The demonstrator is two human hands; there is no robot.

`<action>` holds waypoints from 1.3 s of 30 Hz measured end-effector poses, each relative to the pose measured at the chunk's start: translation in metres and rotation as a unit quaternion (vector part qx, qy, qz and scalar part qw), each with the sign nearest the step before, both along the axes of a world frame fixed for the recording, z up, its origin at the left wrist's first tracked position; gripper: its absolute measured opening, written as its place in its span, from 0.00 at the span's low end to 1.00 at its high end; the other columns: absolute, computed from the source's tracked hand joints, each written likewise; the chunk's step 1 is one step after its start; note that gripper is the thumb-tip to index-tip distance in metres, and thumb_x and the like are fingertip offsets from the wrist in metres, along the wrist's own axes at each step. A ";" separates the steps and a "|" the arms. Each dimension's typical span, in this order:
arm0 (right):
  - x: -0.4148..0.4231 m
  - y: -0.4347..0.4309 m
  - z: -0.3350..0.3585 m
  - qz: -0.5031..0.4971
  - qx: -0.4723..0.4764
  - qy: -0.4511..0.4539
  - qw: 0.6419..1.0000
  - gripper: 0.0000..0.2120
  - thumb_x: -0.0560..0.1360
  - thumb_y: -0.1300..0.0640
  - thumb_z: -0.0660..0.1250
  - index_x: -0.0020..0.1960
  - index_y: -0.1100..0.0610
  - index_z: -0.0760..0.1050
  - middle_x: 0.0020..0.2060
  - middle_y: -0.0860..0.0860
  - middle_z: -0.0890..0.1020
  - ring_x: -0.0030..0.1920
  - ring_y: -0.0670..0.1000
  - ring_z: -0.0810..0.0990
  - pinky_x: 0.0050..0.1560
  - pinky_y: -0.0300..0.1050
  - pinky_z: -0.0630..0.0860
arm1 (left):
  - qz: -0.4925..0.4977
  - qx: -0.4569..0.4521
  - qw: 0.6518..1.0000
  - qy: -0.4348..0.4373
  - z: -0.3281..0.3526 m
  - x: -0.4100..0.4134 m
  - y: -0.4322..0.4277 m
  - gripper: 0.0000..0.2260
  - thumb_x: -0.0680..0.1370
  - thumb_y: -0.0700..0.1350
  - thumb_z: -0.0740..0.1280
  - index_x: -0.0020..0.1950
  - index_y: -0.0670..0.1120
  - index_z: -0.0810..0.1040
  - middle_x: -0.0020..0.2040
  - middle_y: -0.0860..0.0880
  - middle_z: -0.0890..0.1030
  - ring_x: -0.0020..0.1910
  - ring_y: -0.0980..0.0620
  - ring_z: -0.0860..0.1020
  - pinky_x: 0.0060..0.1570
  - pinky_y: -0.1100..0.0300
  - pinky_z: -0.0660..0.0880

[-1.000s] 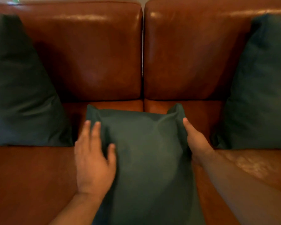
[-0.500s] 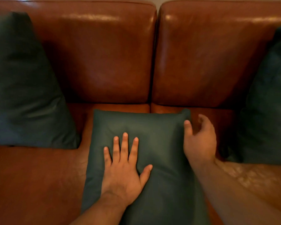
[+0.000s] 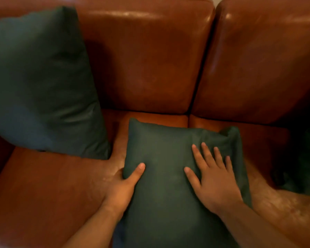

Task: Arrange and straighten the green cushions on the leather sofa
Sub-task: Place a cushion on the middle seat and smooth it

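Observation:
A dark green cushion (image 3: 165, 169) lies flat on the seat of the brown leather sofa (image 3: 43, 190), near its middle. My left hand (image 3: 122, 188) grips the cushion's left edge, thumb on top and fingers hidden underneath. My right hand (image 3: 213, 178) rests flat on the cushion's right half with its fingers spread. A second green cushion (image 3: 41, 81) leans upright against the left backrest. A third green cushion (image 3: 308, 167) shows only partly at the right edge, in shadow.
The two leather back cushions (image 3: 147, 58) meet at a dark seam above the middle cushion. Bare leather seat stretches to the left of my left arm and to the right of my right arm.
My left hand slid off the cushion's top to its left edge and took hold there. My right hand moved from the right edge onto the cushion's top. The view shifted leftward.

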State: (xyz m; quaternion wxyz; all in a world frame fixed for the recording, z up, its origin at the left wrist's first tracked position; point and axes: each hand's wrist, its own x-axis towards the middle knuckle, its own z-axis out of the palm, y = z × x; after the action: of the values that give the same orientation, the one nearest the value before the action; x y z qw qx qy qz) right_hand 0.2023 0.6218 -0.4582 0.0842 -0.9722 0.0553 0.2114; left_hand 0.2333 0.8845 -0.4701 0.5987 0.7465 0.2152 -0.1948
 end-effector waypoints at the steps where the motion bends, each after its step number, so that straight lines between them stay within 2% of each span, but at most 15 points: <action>1: 0.005 0.000 -0.003 0.000 -0.002 0.034 0.999 0.40 0.76 0.26 0.34 0.84 0.39 0.32 0.87 0.48 0.45 0.86 0.58 0.42 0.83 0.66 0.44 | 0.012 -0.008 0.999 0.033 -0.001 -0.001 0.000 0.23 0.68 0.69 0.79 0.62 0.71 0.82 0.57 0.56 0.89 0.56 0.57 0.87 0.59 0.53 0.82; 4: 0.033 0.016 0.011 -0.036 0.019 0.018 0.999 0.42 0.76 0.28 0.40 0.87 0.44 0.46 0.87 0.48 0.50 0.86 0.58 0.46 0.82 0.69 0.45 | 0.040 0.014 0.996 0.073 -0.006 0.000 0.002 0.26 0.68 0.68 0.80 0.59 0.54 0.86 0.51 0.53 0.90 0.52 0.52 0.88 0.58 0.48 0.84; 6: 0.034 0.041 0.019 0.010 0.047 -0.065 0.997 0.40 0.78 0.29 0.48 0.86 0.45 0.54 0.86 0.49 0.56 0.85 0.60 0.52 0.81 0.70 0.50 | 0.056 0.027 0.996 0.056 -0.005 -0.003 0.003 0.26 0.68 0.65 0.79 0.58 0.51 0.85 0.49 0.54 0.90 0.51 0.54 0.88 0.56 0.51 0.84; 8: 0.023 0.065 0.011 0.102 0.047 -0.080 0.990 0.38 0.80 0.26 0.46 0.86 0.40 0.50 0.87 0.49 0.53 0.86 0.62 0.48 0.82 0.69 0.49 | 0.062 0.054 0.995 0.054 -0.006 -0.009 0.003 0.23 0.69 0.63 0.78 0.57 0.50 0.85 0.47 0.55 0.90 0.48 0.56 0.88 0.51 0.55 0.84; 11: 0.036 0.077 -0.004 0.126 0.016 -0.002 0.992 0.40 0.76 0.22 0.33 0.84 0.35 0.36 0.86 0.46 0.41 0.85 0.61 0.36 0.82 0.66 0.38 | 0.080 0.073 0.991 0.076 -0.008 -0.007 0.006 0.19 0.75 0.59 0.77 0.58 0.47 0.85 0.47 0.50 0.90 0.48 0.50 0.88 0.54 0.48 0.85; 18: 0.051 0.068 -0.009 0.106 0.088 -0.002 0.990 0.34 0.81 0.30 0.40 0.86 0.37 0.44 0.86 0.41 0.45 0.86 0.54 0.44 0.84 0.59 0.43 | 0.073 0.080 0.993 0.055 -0.012 -0.001 0.006 0.15 0.74 0.59 0.78 0.53 0.50 0.87 0.48 0.52 0.90 0.48 0.53 0.88 0.55 0.48 0.84; 20: 0.058 0.057 -0.003 0.046 0.185 -0.006 0.982 0.31 0.84 0.36 0.55 0.85 0.40 0.57 0.85 0.42 0.56 0.85 0.50 0.54 0.83 0.51 0.49 | 0.081 0.079 0.992 0.059 -0.017 -0.003 0.008 0.18 0.73 0.60 0.80 0.55 0.49 0.87 0.47 0.52 0.90 0.48 0.51 0.88 0.56 0.46 0.84; 22: 0.064 0.033 0.003 -0.068 0.205 -0.150 0.965 0.26 0.81 0.44 0.69 0.77 0.50 0.74 0.76 0.51 0.76 0.77 0.54 0.73 0.79 0.48 0.64 | 0.066 0.042 0.993 0.083 -0.018 0.001 0.012 0.27 0.67 0.64 0.82 0.56 0.47 0.87 0.48 0.51 0.90 0.49 0.49 0.89 0.57 0.45 0.84; 23: 0.065 0.016 0.003 -0.139 0.166 -0.210 0.953 0.28 0.77 0.43 0.73 0.74 0.53 0.76 0.72 0.54 0.79 0.72 0.58 0.77 0.76 0.52 0.69 | 0.052 -0.001 0.992 0.113 -0.016 0.003 0.014 0.31 0.64 0.64 0.83 0.58 0.46 0.86 0.49 0.50 0.90 0.50 0.48 0.89 0.58 0.45 0.84; 24: 0.063 -0.002 0.004 -0.223 0.133 -0.227 0.938 0.36 0.73 0.37 0.76 0.74 0.55 0.74 0.71 0.57 0.78 0.72 0.61 0.76 0.75 0.56 0.70 | 0.041 -0.052 0.986 0.152 -0.014 0.006 0.017 0.34 0.62 0.63 0.84 0.60 0.45 0.85 0.51 0.48 0.90 0.51 0.46 0.89 0.59 0.45 0.84; 27: 0.050 -0.037 0.007 -0.472 0.199 -0.062 0.857 0.71 0.50 0.20 0.79 0.83 0.50 0.58 0.78 0.58 0.69 0.76 0.63 0.70 0.77 0.62 0.67 | -0.008 -0.157 0.960 0.233 -0.001 0.011 0.018 0.33 0.64 0.57 0.83 0.64 0.43 0.83 0.56 0.43 0.89 0.55 0.43 0.88 0.59 0.48 0.82; 29: 0.044 -0.052 0.008 -0.546 0.308 -0.016 0.779 0.76 0.41 0.21 0.82 0.83 0.45 0.57 0.73 0.51 0.75 0.70 0.59 0.77 0.71 0.62 0.75 | -0.024 -0.181 0.951 0.248 0.006 0.013 0.016 0.29 0.67 0.54 0.82 0.64 0.44 0.84 0.58 0.42 0.88 0.57 0.42 0.88 0.61 0.49 0.81; 31: 0.033 -0.069 0.012 -0.566 0.400 0.026 0.720 0.66 0.43 0.26 0.85 0.77 0.47 0.70 0.64 0.49 0.84 0.60 0.56 0.85 0.61 0.58 0.81 | -0.001 -0.200 0.950 0.238 0.009 0.012 0.013 0.22 0.71 0.50 0.81 0.63 0.44 0.85 0.58 0.42 0.88 0.57 0.42 0.88 0.58 0.49 0.82; 34: 0.014 -0.087 0.012 -0.555 0.440 0.116 0.697 0.44 0.52 0.33 0.87 0.61 0.55 0.85 0.51 0.55 0.90 0.48 0.57 0.90 0.49 0.51 0.82 | 0.042 -0.175 0.969 0.171 0.003 0.006 0.010 0.17 0.72 0.44 0.79 0.60 0.44 0.87 0.57 0.42 0.89 0.55 0.42 0.88 0.53 0.50 0.85; 39: 0.020 -0.093 0.007 -0.514 0.393 -0.042 0.761 0.36 0.53 0.34 0.86 0.52 0.56 0.86 0.47 0.50 0.90 0.50 0.54 0.88 0.58 0.52 0.82 | 0.026 -0.107 0.993 0.033 -0.011 0.014 0.002 0.37 0.67 0.47 0.85 0.75 0.47 0.78 0.64 0.46 0.86 0.61 0.45 0.86 0.65 0.46 0.80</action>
State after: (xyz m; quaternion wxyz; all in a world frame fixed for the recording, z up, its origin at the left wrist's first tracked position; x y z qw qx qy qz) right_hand 0.2223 0.5292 -0.4516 0.5571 -0.6873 0.4556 0.0985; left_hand 0.2476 0.8868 -0.4812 0.6724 0.6658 0.2320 -0.2252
